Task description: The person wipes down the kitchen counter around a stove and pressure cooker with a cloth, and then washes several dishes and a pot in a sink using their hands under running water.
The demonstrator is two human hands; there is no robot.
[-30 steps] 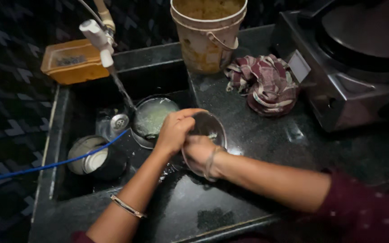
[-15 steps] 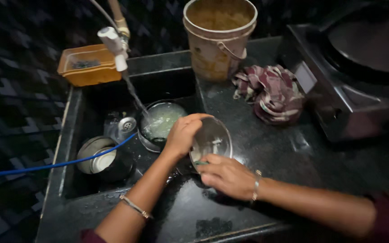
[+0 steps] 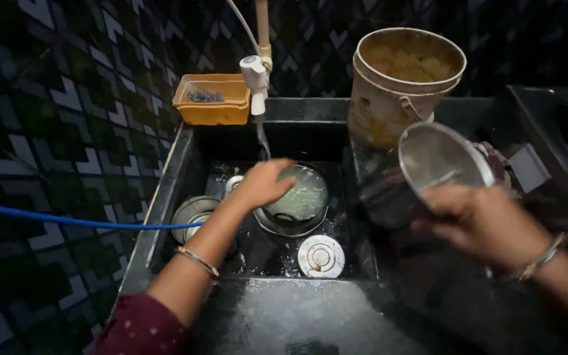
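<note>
Steel strainer (image 3: 442, 161), held up tilted just right of the sink (image 3: 185, 158), over the dark counter, clasped at its lower edge by the right hand (image 3: 488, 227). Stood behind it, at the sink's right back corner: a stained pale bucket (image 3: 402, 85). Inside the sink, under the thin stream from the tap (image 3: 256, 79): a steel bowl (image 3: 300, 197), its near rim covered by the left hand (image 3: 264, 184); fingers hidden, so clasped or merely pressed could not be told. Perched on the sink's back left corner: an orange tray (image 3: 212, 98). Lay at the sink's front: a small round steel disc (image 3: 321, 255). Judged wise: a firm hold on wet, slippery steel, with the strainer kept clear of the bucket.
</note>
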